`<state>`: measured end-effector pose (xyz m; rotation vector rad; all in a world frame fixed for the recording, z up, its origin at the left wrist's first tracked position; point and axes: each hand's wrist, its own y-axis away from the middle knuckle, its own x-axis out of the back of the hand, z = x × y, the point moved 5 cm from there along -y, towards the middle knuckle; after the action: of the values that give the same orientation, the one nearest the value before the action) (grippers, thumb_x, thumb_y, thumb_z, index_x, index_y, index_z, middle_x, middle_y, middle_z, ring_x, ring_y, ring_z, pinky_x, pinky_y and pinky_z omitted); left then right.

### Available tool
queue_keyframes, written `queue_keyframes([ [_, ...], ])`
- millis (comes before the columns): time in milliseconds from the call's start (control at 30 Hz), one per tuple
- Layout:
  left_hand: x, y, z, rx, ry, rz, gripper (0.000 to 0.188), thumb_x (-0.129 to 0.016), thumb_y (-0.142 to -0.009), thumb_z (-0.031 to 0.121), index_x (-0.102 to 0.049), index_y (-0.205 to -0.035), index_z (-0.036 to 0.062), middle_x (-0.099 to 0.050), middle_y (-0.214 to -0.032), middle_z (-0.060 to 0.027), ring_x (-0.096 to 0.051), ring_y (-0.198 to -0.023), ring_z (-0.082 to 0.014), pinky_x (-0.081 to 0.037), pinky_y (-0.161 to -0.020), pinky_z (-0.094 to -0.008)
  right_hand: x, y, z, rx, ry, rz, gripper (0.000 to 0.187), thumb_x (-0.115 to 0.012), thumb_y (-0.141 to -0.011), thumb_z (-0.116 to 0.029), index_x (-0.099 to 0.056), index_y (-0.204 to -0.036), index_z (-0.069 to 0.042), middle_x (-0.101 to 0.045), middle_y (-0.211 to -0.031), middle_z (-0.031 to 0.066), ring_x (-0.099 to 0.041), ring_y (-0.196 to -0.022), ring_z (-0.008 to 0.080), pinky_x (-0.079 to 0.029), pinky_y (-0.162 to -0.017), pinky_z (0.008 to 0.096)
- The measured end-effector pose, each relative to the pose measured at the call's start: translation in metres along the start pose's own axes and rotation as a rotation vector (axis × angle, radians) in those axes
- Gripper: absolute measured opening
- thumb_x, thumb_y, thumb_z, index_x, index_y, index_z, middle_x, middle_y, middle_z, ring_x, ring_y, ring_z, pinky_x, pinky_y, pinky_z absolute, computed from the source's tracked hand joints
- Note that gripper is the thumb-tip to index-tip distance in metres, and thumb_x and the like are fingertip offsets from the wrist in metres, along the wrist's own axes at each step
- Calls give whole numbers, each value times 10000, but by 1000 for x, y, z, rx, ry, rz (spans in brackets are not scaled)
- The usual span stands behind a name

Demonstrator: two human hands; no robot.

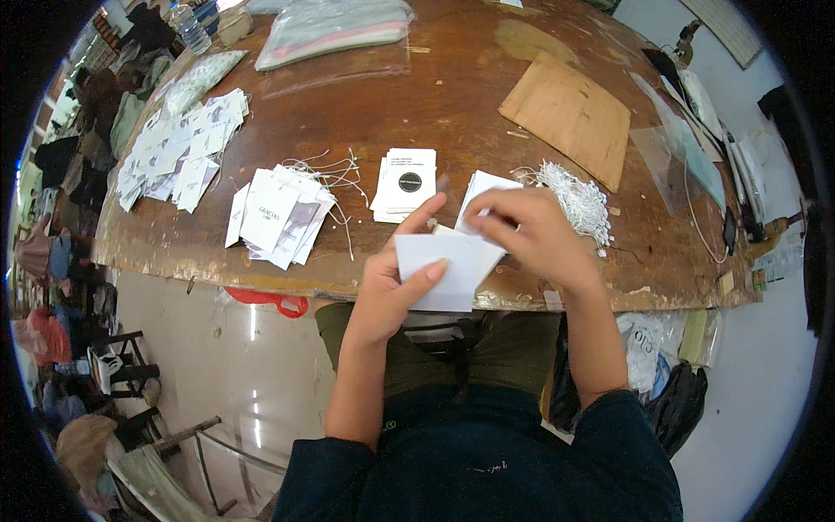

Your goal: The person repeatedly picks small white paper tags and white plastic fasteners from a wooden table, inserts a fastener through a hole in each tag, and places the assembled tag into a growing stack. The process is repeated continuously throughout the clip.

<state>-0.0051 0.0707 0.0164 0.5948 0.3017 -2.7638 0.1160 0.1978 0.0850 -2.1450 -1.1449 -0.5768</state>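
My left hand (387,283) holds several plain white cards (435,252) at the table's front edge, its thumb pressed on the top one. The cards are fanned a little to the right. My right hand (539,230) is just beside them, with thumb and fingers curled together; whatever they pinch is hidden. Partly behind that hand lies a small stack of white cards (484,184). Farther off, a stack of printed cards with a black round mark (409,183) rests on the table. To the right of my right hand is a heap of white strings (578,202).
Printed tags with strings (277,217) are piled at left, with a larger tag pile (178,152) beyond. Clear plastic bags (335,30) lie at the back. A thin wooden board (570,113) sits at right on the brown table (348,113). A water bottle (190,28) stands far left.
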Motion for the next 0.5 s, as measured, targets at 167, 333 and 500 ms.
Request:
queue_keyframes([
  [167, 6, 12, 1, 138, -268, -160, 216, -664, -890, 101, -688, -1055, -37, -664, -1134, -115, -634, -961, -157, -508, -843, -305, -3, -10, -11, -25, -99, -162, 107, -671, -851, -116, -691, -874, -14, -673, -748, 89, -624, -647, 179, -472, -602, 296],
  [333, 37, 12, 15, -15, 37, 249, 267, -679, -882, 115, -645, -1068, -74, -699, -961, -138, -667, -788, -149, -546, -718, -295, 5, -3, 7, -156, -86, -410, 142, -664, -870, -136, -650, -826, -3, -648, -777, 88, -624, -747, 202, -474, -702, 316],
  [500, 28, 2, 2, 29, -69, 325, 272, -674, -900, 129, -646, -1100, -53, -690, -973, -104, -641, -827, -121, -524, -736, -278, 26, 3, 21, -34, -1137, 504, 137, -584, -890, -83, -563, -759, -49, -596, -815, 51, -598, -792, 193, -494, -706, 320],
])
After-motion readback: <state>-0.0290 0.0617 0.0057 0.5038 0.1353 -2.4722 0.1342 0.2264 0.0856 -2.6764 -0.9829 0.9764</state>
